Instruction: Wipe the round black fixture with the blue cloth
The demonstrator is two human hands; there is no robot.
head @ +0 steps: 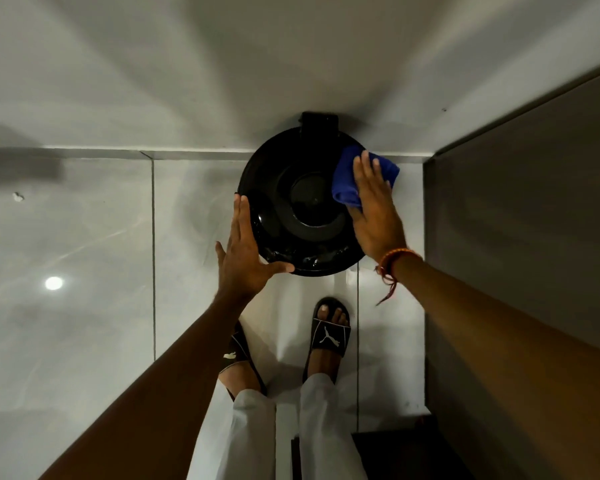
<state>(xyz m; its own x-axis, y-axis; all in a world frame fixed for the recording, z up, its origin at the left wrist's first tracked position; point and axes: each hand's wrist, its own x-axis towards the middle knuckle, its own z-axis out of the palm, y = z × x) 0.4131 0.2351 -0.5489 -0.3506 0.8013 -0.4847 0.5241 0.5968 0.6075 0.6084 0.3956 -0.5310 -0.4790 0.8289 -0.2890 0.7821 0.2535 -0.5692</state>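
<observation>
The round black fixture (291, 233) juts out from the white wall on a black bracket, seen from above, glossy with a raised centre disc. My right hand (374, 213) lies flat on the blue cloth (350, 174), pressing it onto the fixture's right rim. My left hand (245, 254) rests against the fixture's left and near rim, fingers straight and thumb spread along the front edge, holding nothing.
Below is a glossy pale tiled floor (84, 271) with a ceiling light reflected in it. My feet in black slides (328, 334) stand under the fixture. A dark panel or door (516, 237) runs along the right side, close to my right arm.
</observation>
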